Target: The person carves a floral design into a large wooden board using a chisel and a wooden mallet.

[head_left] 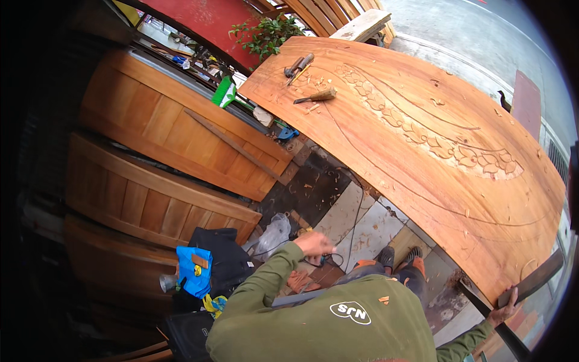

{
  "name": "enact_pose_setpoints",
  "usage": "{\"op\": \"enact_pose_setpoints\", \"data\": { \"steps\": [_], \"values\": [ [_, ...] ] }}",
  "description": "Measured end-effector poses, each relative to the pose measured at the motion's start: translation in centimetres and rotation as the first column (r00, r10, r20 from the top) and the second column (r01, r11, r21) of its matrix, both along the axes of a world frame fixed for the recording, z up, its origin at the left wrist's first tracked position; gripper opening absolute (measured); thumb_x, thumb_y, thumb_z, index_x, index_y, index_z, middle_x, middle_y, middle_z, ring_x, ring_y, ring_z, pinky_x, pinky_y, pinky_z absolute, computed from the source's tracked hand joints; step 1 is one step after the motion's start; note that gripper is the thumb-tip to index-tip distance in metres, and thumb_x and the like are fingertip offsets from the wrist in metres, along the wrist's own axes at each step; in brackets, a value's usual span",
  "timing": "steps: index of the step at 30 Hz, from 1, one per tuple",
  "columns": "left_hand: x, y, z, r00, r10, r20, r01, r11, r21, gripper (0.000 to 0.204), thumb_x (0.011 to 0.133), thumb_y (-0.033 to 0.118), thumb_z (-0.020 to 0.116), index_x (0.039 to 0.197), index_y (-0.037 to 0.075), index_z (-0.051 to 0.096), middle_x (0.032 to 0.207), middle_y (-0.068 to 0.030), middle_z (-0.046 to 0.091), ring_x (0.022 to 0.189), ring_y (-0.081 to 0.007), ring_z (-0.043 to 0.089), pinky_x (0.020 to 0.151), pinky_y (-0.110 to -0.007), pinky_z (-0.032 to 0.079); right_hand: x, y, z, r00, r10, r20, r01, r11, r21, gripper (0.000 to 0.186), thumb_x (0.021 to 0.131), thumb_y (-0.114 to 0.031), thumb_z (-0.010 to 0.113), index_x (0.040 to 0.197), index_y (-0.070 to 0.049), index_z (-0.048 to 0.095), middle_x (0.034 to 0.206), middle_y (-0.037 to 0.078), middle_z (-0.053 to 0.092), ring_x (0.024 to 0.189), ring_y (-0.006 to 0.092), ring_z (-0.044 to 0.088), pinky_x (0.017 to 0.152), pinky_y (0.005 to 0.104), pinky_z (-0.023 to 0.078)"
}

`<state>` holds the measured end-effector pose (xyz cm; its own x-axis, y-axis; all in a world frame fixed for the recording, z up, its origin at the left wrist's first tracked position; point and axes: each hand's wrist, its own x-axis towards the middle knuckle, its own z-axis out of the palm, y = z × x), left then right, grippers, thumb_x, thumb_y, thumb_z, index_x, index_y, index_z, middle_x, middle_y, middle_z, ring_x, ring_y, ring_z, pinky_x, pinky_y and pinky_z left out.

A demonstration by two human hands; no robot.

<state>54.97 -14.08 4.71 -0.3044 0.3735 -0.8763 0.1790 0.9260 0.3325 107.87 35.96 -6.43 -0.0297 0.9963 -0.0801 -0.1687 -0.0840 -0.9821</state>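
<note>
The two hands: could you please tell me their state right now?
Left hand: blurred, no held object visible; open or closed cannot be told.
Right hand: against the dark flat piece; grip unclear.

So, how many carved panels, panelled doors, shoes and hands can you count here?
Carved panel: 1
Panelled doors: 3
Shoes: 2
Hands, left hand and right hand: 2
Total: 8

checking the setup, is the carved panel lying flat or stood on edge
Lying flat: the carved panel is face up, with a chisel and wood chips resting on it.
</note>
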Motion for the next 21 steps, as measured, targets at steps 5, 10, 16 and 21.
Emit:
{"op": "enact_pose_setpoints", "data": {
  "steps": [5, 10, 16, 21],
  "values": [
    [-1.9, 9.3, -0.7, 0.750, 0.396, -0.530, 0.004, 0.799, 0.602, 0.035, 0.104, 0.030, 0.071, 0.132, 0.009, 0.075, 0.086, -0.0130, 0.079, 0.069, -0.0199, 0.075, 0.068, -0.033, 0.060, 2.1, 1.1, -2.2, 0.998, -0.034, 0.050, 0.037, 0.998, -0.047, 0.035, 0.100, -0.025, 0.076, 0.121, 0.002, 0.070, 0.105, 0.008, 0.071, 0.096, 0.0143, 0.068, 0.079, 0.0274, 0.054],
    [-5.2, 16.5, -1.8, 0.551, 0.415, -0.724, 0.255, 0.743, 0.619, 0.041, 0.100, 0.022, 0.074, 0.139, 0.010, 0.072, 0.146, -0.0158, 0.066, 0.142, -0.0339, 0.058, 0.109, -0.044, 0.053, 1.6, 1.1, -2.7, 0.995, -0.098, -0.031, 0.094, 0.991, -0.098, 0.040, 0.099, -0.023, 0.076, 0.128, 0.003, 0.068, 0.108, 0.009, 0.071, 0.100, 0.0164, 0.068, 0.084, 0.0296, 0.057],
    [-9.0, 20.6, -6.5, 0.431, 0.155, -0.889, 0.394, 0.854, 0.339, 0.066, 0.108, 0.044, 0.061, 0.164, 0.012, 0.045, 0.174, -0.0209, 0.031, 0.161, -0.0447, 0.025, 0.131, -0.055, 0.022, -1.2, 1.9, -2.2, 0.968, -0.249, 0.001, 0.248, 0.963, -0.109, 0.046, 0.099, -0.022, 0.075, 0.136, 0.003, 0.065, 0.116, 0.012, 0.070, 0.106, 0.0180, 0.068, 0.091, 0.0309, 0.057],
    [-10.9, 23.5, -7.2, 0.474, -0.022, -0.880, 0.379, 0.907, 0.182, 0.081, 0.110, 0.056, 0.050, 0.173, 0.014, 0.022, 0.180, -0.0207, 0.010, 0.165, -0.0444, 0.009, 0.133, -0.056, 0.010, -4.5, 2.5, -2.2, 0.904, -0.426, -0.035, 0.424, 0.904, -0.061, 0.051, 0.099, -0.021, 0.075, 0.142, 0.003, 0.062, 0.123, 0.014, 0.069, 0.111, 0.0193, 0.068, 0.096, 0.0319, 0.058]
  ]
}}
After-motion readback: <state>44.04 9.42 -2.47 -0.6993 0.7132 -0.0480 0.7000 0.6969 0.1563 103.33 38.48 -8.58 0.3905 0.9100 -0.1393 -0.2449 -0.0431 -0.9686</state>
